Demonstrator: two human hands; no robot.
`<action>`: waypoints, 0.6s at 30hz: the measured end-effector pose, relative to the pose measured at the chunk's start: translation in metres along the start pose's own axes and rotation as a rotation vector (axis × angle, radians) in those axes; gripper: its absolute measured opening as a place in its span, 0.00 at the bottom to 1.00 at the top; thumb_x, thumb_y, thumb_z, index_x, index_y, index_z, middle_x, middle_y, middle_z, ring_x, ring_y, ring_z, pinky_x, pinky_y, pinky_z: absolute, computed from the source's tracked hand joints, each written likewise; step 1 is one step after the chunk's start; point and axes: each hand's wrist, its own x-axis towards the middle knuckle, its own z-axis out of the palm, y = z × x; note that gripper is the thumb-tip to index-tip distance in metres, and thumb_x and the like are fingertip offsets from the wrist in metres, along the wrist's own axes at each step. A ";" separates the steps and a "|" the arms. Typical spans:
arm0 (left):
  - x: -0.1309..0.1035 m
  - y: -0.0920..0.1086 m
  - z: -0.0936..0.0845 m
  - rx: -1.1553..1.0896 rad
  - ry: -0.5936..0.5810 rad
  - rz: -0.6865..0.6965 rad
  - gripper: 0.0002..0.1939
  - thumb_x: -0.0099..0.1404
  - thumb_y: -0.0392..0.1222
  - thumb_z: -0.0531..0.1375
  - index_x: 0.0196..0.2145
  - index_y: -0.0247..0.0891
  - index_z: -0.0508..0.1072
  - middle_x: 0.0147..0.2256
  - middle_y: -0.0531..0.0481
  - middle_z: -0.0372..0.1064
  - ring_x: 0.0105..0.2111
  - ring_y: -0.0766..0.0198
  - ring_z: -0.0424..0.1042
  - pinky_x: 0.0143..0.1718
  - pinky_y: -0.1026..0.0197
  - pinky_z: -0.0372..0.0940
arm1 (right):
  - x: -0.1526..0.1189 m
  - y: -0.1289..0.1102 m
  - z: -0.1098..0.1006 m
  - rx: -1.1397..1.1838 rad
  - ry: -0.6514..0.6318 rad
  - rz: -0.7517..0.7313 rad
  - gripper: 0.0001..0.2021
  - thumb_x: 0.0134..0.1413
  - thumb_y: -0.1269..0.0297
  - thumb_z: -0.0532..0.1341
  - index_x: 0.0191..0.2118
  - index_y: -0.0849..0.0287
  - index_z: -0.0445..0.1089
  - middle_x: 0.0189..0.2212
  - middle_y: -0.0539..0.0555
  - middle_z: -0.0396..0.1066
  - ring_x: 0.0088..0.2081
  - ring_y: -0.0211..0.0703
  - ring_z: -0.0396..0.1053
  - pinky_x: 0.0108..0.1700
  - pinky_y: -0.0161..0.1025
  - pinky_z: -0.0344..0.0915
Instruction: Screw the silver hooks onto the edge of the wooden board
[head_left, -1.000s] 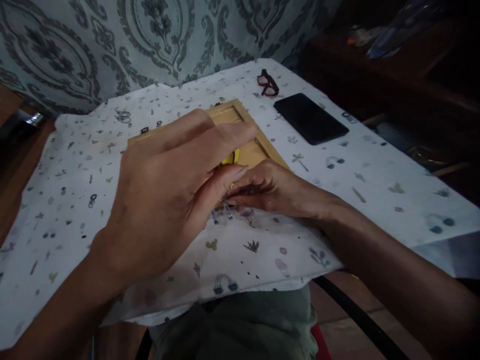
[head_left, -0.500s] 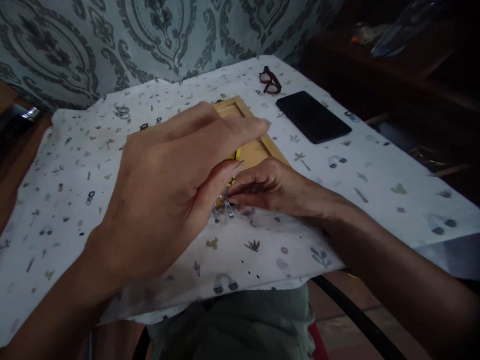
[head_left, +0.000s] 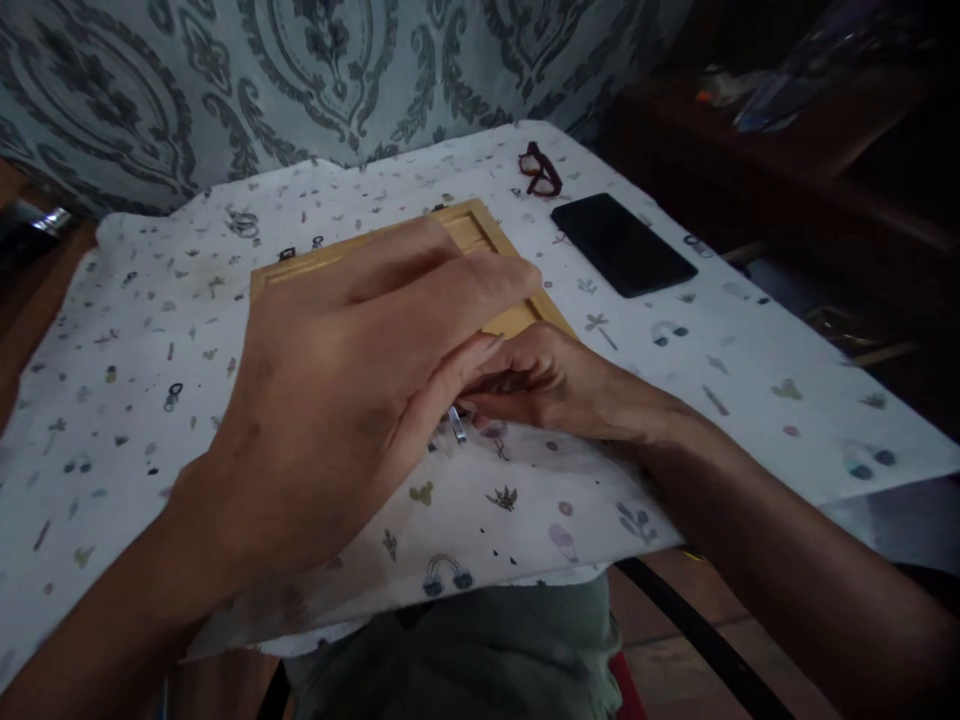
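Observation:
My left hand [head_left: 337,370] arches over a shallow wooden tray [head_left: 480,222], its thumb and bent fingers closed towards the fingertips of my right hand. Pinched shut, my right hand [head_left: 540,385] meets the left thumb at the tray's near edge. Below the joined fingertips a small shiny metal strip [head_left: 457,424] sticks out. What either hand grips is hidden behind the left thumb and the curled right fingers. Most of the tray's inside is covered by my left hand.
A black phone [head_left: 622,245] lies right of the tray, with dark red glasses [head_left: 540,170] beyond it. A patterned white cloth [head_left: 660,400] covers the table. Behind stands a wall with ornate grey patterns [head_left: 322,60]. Dark furniture [head_left: 825,170] is at the right.
My left thumb has moved right and slightly down, closer over the right fingertips. The yellow item and one of the two metal strips are now hidden.

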 end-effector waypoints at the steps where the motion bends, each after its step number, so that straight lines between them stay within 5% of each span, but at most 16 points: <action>1: 0.001 0.000 -0.001 -0.016 -0.015 0.000 0.11 0.72 0.38 0.55 0.48 0.43 0.75 0.35 0.56 0.76 0.34 0.62 0.78 0.29 0.63 0.74 | 0.000 0.000 0.000 0.000 -0.008 0.000 0.07 0.58 0.67 0.64 0.40 0.63 0.79 0.32 0.53 0.80 0.30 0.36 0.75 0.33 0.31 0.72; 8: -0.001 0.000 0.004 0.001 0.001 0.043 0.11 0.73 0.42 0.57 0.48 0.40 0.76 0.37 0.52 0.76 0.33 0.64 0.77 0.29 0.62 0.73 | 0.000 -0.002 0.000 0.000 0.014 -0.056 0.05 0.57 0.71 0.64 0.35 0.62 0.78 0.26 0.49 0.77 0.27 0.32 0.72 0.28 0.28 0.68; 12: -0.001 -0.001 0.005 0.014 -0.011 0.050 0.10 0.72 0.38 0.56 0.46 0.42 0.75 0.35 0.53 0.74 0.31 0.65 0.75 0.27 0.64 0.70 | 0.000 0.000 -0.001 0.003 -0.014 -0.048 0.07 0.57 0.70 0.64 0.40 0.64 0.79 0.32 0.53 0.79 0.29 0.35 0.74 0.31 0.30 0.70; 18: 0.000 -0.003 0.002 -0.038 -0.085 0.019 0.13 0.71 0.36 0.54 0.51 0.45 0.69 0.40 0.54 0.76 0.38 0.61 0.77 0.33 0.62 0.71 | 0.000 0.001 -0.001 -0.014 -0.013 -0.051 0.06 0.57 0.70 0.63 0.37 0.63 0.78 0.31 0.53 0.79 0.29 0.35 0.74 0.31 0.31 0.70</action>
